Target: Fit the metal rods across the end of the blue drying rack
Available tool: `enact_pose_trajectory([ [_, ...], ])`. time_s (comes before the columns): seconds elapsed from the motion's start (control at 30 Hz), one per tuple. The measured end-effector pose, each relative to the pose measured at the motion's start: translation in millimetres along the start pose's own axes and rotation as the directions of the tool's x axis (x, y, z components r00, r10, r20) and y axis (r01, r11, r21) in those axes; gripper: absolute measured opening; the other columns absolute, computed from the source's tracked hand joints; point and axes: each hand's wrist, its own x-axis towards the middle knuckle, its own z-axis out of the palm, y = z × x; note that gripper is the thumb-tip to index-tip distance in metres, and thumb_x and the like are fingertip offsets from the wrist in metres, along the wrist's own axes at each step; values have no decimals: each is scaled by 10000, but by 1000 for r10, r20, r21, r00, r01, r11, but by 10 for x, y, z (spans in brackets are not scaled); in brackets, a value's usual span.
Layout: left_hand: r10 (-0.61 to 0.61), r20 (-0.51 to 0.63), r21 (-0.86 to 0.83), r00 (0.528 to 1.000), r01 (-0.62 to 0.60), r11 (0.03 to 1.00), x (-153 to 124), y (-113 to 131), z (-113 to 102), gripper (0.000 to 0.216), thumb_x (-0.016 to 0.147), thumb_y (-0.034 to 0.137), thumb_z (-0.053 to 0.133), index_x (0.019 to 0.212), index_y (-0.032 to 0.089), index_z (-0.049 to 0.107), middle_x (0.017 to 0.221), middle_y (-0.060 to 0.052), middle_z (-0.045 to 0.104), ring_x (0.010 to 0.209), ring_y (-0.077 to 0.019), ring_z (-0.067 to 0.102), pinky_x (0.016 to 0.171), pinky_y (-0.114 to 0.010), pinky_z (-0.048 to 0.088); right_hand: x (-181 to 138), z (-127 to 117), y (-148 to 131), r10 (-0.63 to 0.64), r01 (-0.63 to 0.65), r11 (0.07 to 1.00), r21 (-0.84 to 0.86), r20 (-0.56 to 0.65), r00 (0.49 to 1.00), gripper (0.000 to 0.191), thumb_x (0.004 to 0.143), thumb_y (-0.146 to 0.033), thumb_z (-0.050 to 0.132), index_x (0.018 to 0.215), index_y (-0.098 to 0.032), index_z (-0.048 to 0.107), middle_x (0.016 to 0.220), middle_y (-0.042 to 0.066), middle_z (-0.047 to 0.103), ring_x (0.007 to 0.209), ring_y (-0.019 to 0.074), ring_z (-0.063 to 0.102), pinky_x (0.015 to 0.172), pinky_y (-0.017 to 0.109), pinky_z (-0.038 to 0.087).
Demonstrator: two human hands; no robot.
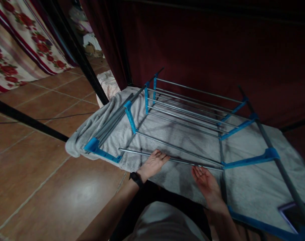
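A folding drying rack [187,113] with grey metal rods and blue plastic joints lies flat on a light grey towel [245,187]. My left hand [154,164] rests palm down on the towel, fingers stretched out, fingertips touching the nearest metal rod [147,153]. My right hand [207,184] lies palm up on the towel just under the same rod, fingers open, holding nothing. A black band sits on my left wrist [136,179].
Brown tiled floor [42,174] stretches to the left. A black pole [29,119] crosses it, and another black pole [79,53] rises at the back. A dark red curtain [205,43] hangs behind the rack. A floral cloth [19,43] lies far left. A dark phone-like object [291,216] sits at lower right.
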Motion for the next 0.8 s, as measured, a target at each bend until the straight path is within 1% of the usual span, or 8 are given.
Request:
enact_pose_trajectory([
  [0.13,-10,20,-31,1000,10,999,-14,-59,69,614,842,-20,451,1398,217,560,1179,-82,680,1118,-217,622,1149,-418,336,120,-88,50,-54,51,997,-54,-52,997,155,741,-211,745,801,-282,621,932,-2,702,942,181,694,968,408,603],
  [0.23,-15,35,-34,999,16,999,-16,-98,87,581,876,-10,438,1387,229,574,1147,-69,683,1080,-203,634,1136,-409,352,161,-135,83,-72,64,995,-76,-111,991,148,763,-231,749,838,-307,647,938,-4,685,935,186,696,959,423,611],
  [0.3,-23,39,-27,999,24,999,-12,-112,88,547,904,4,428,1373,236,588,1125,-65,685,1058,-196,639,1118,-402,369,159,-147,95,-78,71,995,-67,-123,989,150,775,-238,753,866,-322,668,945,-2,691,946,195,703,941,427,620],
  [0.37,-33,39,-17,999,34,999,-7,-118,90,514,926,22,425,1363,233,598,1122,-67,684,1058,-196,638,1105,-402,379,148,-152,97,-67,62,997,-47,-125,990,129,792,-239,750,864,-314,673,929,-3,696,942,186,710,919,397,627],
  [0.47,-49,33,-1,998,50,999,-4,-128,98,489,947,38,418,1361,226,599,1130,-74,682,1074,-199,635,1099,-410,383,143,-169,82,-41,39,999,-18,-154,987,101,815,-226,738,835,-280,656,891,-13,698,910,144,713,871,310,627],
  [0.53,-57,22,14,998,57,998,-9,-147,108,479,958,43,411,1363,221,596,1129,-76,681,1070,-196,637,1098,-409,385,151,-197,61,-46,45,999,-12,-156,987,121,812,-221,750,824,-271,640,880,-20,700,879,132,713,845,287,627],
  [0.67,-83,-9,52,996,84,995,-51,-212,135,452,959,47,425,1341,207,607,1119,-79,683,1044,-199,646,1100,-413,392,168,-264,28,-86,83,996,-24,-148,985,142,807,-247,766,831,-271,628,894,-9,713,855,147,716,825,313,632],
  [0.8,-170,-93,87,981,178,980,-132,-283,176,450,950,32,400,1296,192,638,1147,-84,693,1084,-228,644,1105,-443,392,142,-274,45,-139,138,990,-19,-153,978,126,779,-239,761,839,-264,653,908,9,730,924,165,722,874,328,618],
])
